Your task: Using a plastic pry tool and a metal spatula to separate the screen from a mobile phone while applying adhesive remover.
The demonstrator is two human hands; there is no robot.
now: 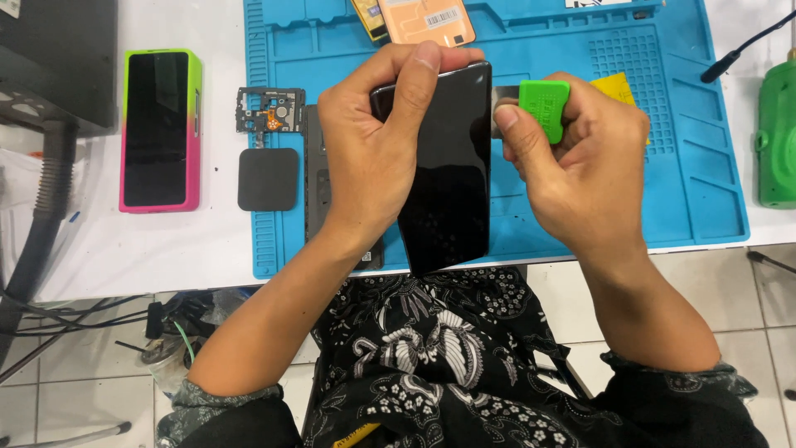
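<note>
My left hand (pixel 375 145) grips a black phone (pixel 448 178) by its upper left corner, screen side facing up, above the blue work mat (pixel 663 166). My right hand (pixel 580 170) pinches a green opening tool (pixel 546 106) whose thin metal blade touches the phone's right edge near the top. Both hands hover over the mat's near edge.
A phone in a green and pink case (pixel 160 129) lies on the white table at left. A small circuit frame (pixel 269 109), a black square pad (pixel 268 179) and a dark phone frame (pixel 317 174) lie left of my hand. An orange back cover (pixel 427 21) sits at the mat's top. A green bottle (pixel 778 137) stands at right.
</note>
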